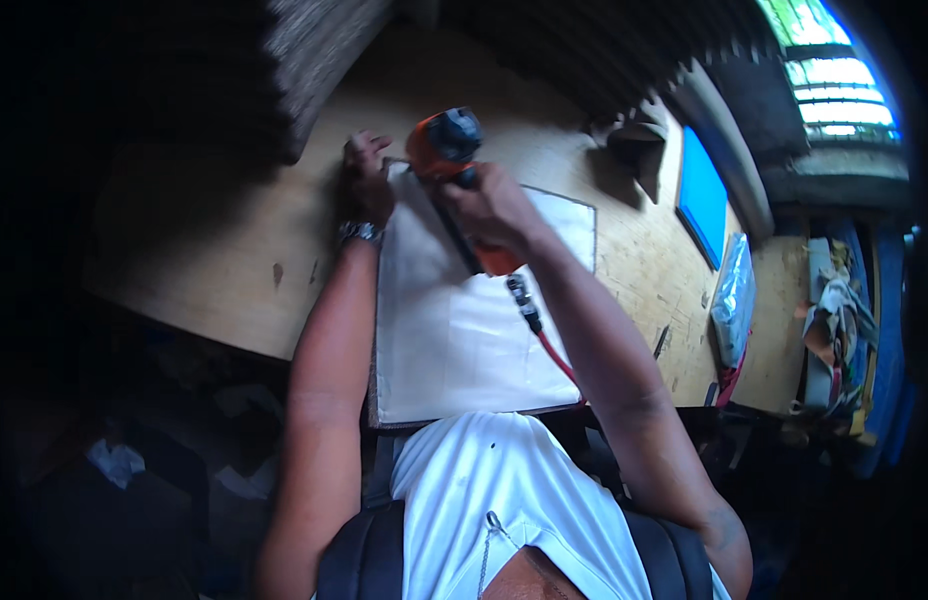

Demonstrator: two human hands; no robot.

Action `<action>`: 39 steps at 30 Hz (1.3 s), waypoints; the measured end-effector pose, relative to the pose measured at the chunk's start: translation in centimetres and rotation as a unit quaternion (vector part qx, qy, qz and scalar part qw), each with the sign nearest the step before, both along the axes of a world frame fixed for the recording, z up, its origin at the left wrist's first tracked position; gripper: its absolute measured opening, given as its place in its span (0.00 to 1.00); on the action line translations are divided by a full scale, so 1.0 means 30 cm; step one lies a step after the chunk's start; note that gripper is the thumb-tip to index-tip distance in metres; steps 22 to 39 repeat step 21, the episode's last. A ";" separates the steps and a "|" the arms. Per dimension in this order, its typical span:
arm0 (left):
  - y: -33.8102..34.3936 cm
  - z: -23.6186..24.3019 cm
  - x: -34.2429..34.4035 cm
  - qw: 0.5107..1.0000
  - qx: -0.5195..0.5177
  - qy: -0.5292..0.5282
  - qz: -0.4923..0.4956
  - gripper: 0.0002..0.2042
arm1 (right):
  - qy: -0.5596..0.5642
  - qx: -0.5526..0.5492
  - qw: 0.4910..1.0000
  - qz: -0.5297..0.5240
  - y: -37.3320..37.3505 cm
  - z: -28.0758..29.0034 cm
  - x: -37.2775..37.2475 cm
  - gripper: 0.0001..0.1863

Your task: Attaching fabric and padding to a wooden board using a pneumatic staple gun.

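A flat rectangular panel (pixel 454 350) with a white face and a dark edge lies on the wooden table in front of me. My right hand (pixel 489 205) is wrapped round the handle of an orange and black air stapler (pixel 442 142), its head over the panel's far left corner. From the tool's rear end a metal coupling (pixel 523 300) leads to a red hose (pixel 557 358) running under my right forearm. Beside that same corner is my left hand (pixel 369 168), slightly blurred, fingers apart along the panel's left edge. The stapler hides part of the panel.
The wooden tabletop (pixel 209 250) spreads around the panel. To the right lie a blue flat board (pixel 702 195), a plastic-wrapped bundle (pixel 733 300) and a small dark pointed object (pixel 663 340). A dark cap-like object (pixel 636 145) sits at the far right. Dark corrugated sheets (pixel 319 60) hang over the back.
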State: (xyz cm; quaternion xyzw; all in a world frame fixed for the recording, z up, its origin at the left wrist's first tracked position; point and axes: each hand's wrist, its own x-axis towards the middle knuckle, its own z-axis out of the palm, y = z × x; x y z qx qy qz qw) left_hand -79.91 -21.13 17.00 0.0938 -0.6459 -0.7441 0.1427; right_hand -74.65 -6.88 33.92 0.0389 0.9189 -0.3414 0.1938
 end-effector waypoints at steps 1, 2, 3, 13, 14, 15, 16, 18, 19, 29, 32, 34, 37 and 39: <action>-0.011 -0.037 -0.012 0.999 0.044 -0.006 0.001 0.38 | 0.056 0.026 0.998 0.027 -0.023 -0.026 0.015 0.22; -0.026 -0.050 -0.007 0.999 0.041 0.005 -0.011 0.38 | 0.038 0.049 0.998 0.031 -0.052 -0.027 0.036 0.24; -0.036 -0.047 0.008 0.999 -0.024 0.034 -0.024 0.38 | 0.022 0.073 0.997 0.031 -0.073 -0.015 0.062 0.26; -0.081 -0.077 0.159 0.986 -0.157 0.063 -0.006 0.21 | -0.038 0.022 0.996 0.076 0.042 0.070 0.280 0.33; -0.082 -0.077 0.231 0.987 -0.150 0.053 -0.034 0.21 | -0.064 -0.002 0.996 0.054 0.112 0.077 0.334 0.33; -0.095 -0.079 0.325 0.987 -0.142 0.043 -0.063 0.21 | -0.084 -0.008 0.995 0.049 0.185 0.073 0.397 0.33; -0.047 0.016 0.411 0.982 -0.140 0.006 -0.130 0.22 | -0.103 -0.008 0.994 0.017 0.309 0.079 0.485 0.33; -0.095 0.067 0.596 0.976 -0.165 0.001 -0.140 0.21 | -0.104 -0.028 0.994 -0.012 0.444 0.122 0.660 0.35; -0.127 0.082 0.689 0.971 -0.192 0.002 -0.140 0.21 | -0.117 -0.018 0.992 -0.036 0.496 0.156 0.735 0.35; -0.125 0.107 0.767 0.965 -0.220 0.013 -0.145 0.21 | -0.122 -0.009 0.990 -0.068 0.603 0.183 0.883 0.35; -0.125 0.107 0.767 0.965 -0.220 0.013 -0.145 0.21 | -0.122 -0.009 0.990 -0.068 0.603 0.183 0.883 0.35; -0.125 0.107 0.767 0.965 -0.220 0.013 -0.145 0.21 | -0.122 -0.009 0.990 -0.068 0.603 0.183 0.883 0.35; -0.125 0.107 0.767 0.965 -0.220 0.013 -0.145 0.21 | -0.122 -0.009 0.990 -0.068 0.603 0.183 0.883 0.35; -0.125 0.107 0.767 0.965 -0.220 0.013 -0.145 0.21 | -0.122 -0.009 0.990 -0.068 0.603 0.183 0.883 0.35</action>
